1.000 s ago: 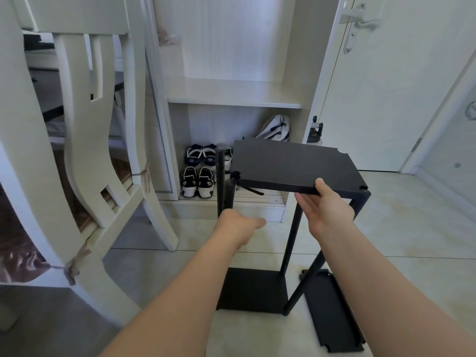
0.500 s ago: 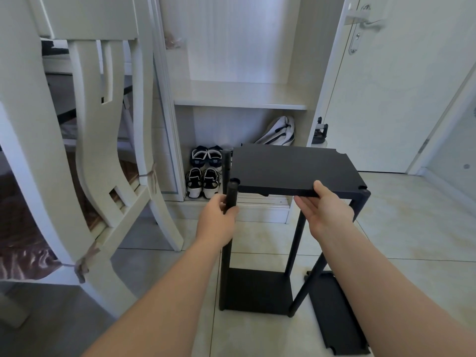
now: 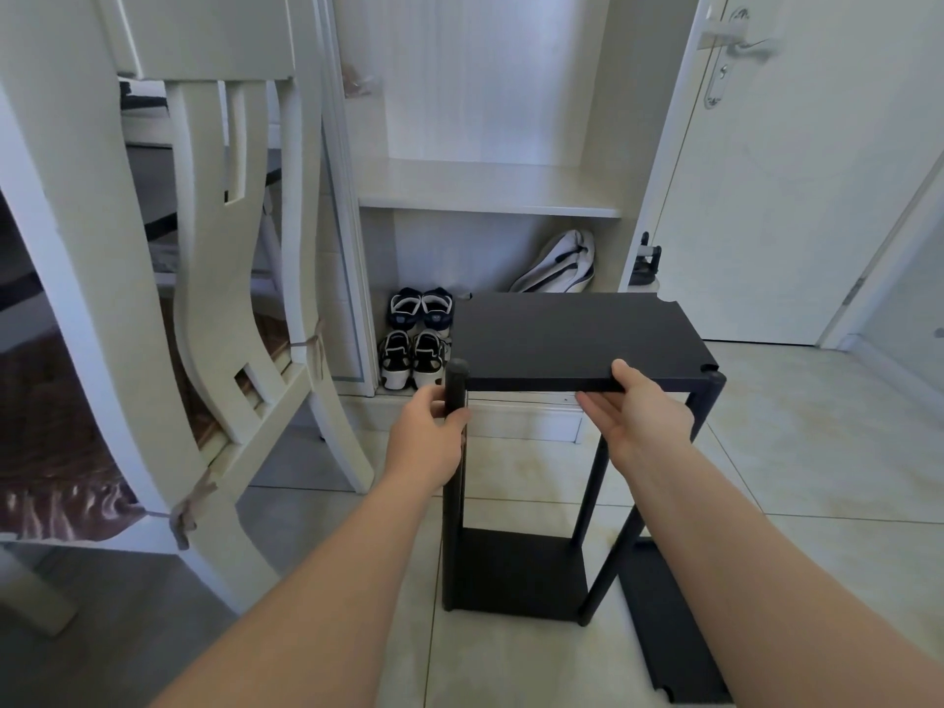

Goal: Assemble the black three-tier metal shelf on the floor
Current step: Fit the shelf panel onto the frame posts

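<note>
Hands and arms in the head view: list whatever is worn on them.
The left hand and right hand are bare: no gloves, and no rings show. The left forearm and right forearm are uncovered down to the frame's lower edge, with no sleeve, watch, bracelet or marking in view.

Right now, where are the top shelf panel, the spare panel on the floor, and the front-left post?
top shelf panel (image 3: 572, 339): head view, middle of its flat top face.
spare panel (image 3: 669, 620): head view, bare middle of its surface.
front-left post (image 3: 456, 384): head view, upper end just under its cap.
</note>
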The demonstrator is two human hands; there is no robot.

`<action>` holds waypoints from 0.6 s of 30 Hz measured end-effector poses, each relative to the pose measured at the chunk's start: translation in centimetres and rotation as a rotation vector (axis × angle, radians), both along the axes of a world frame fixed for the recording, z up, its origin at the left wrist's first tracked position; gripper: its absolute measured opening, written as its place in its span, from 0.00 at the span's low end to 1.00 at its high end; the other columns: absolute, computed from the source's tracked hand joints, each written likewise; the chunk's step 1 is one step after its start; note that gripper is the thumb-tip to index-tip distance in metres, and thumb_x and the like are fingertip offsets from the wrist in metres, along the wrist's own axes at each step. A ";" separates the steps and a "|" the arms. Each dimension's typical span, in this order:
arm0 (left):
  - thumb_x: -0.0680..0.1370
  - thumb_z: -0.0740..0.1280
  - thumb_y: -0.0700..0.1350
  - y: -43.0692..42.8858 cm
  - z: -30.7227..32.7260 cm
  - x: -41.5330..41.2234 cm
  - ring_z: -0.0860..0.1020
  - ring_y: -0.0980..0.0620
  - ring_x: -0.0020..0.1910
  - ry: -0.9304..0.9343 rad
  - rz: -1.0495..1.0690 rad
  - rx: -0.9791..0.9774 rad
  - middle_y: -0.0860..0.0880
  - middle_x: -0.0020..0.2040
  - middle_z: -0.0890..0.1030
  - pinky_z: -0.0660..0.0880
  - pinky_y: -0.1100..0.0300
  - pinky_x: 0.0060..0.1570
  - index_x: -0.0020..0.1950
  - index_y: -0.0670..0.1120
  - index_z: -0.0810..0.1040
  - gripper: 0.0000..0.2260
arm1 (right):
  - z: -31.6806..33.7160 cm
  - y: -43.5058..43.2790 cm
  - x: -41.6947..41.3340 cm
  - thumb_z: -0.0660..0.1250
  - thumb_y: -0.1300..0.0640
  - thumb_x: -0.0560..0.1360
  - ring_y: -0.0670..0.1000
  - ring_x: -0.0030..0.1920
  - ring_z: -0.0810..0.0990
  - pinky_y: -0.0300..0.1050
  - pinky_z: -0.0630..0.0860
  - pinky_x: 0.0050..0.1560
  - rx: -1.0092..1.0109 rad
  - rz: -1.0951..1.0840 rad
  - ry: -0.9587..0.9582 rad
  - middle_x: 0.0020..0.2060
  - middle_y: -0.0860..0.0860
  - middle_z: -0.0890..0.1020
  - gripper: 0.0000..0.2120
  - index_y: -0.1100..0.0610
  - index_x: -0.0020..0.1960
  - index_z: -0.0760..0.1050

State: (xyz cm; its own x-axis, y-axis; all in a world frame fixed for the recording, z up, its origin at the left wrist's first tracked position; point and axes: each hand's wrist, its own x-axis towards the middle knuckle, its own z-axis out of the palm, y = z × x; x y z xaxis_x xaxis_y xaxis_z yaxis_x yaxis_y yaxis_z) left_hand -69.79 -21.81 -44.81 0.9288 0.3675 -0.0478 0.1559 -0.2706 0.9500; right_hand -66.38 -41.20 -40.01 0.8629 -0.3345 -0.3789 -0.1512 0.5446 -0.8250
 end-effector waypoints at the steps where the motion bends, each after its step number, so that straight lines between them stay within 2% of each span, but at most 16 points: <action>1: 0.82 0.67 0.47 0.0 0.0 -0.1 0.82 0.51 0.50 -0.002 0.000 0.000 0.53 0.55 0.82 0.79 0.48 0.56 0.63 0.52 0.76 0.10 | 0.0 0.0 0.0 0.73 0.63 0.77 0.56 0.34 0.87 0.53 0.86 0.46 -0.005 0.000 0.005 0.46 0.62 0.84 0.06 0.63 0.49 0.76; 11: 0.82 0.66 0.47 -0.1 -0.1 -0.3 0.82 0.49 0.54 -0.009 0.018 -0.023 0.52 0.58 0.81 0.79 0.47 0.58 0.66 0.51 0.75 0.13 | 0.0 0.3 0.3 0.72 0.61 0.77 0.56 0.33 0.87 0.50 0.86 0.38 -0.005 0.010 0.031 0.44 0.61 0.85 0.06 0.61 0.51 0.76; 18: 0.82 0.66 0.46 -0.2 -0.4 -0.1 0.82 0.50 0.53 -0.023 0.028 -0.031 0.53 0.57 0.81 0.79 0.49 0.57 0.67 0.51 0.75 0.13 | 0.1 0.1 0.6 0.71 0.61 0.78 0.56 0.33 0.87 0.50 0.86 0.39 -0.009 0.018 0.035 0.43 0.61 0.85 0.05 0.60 0.51 0.76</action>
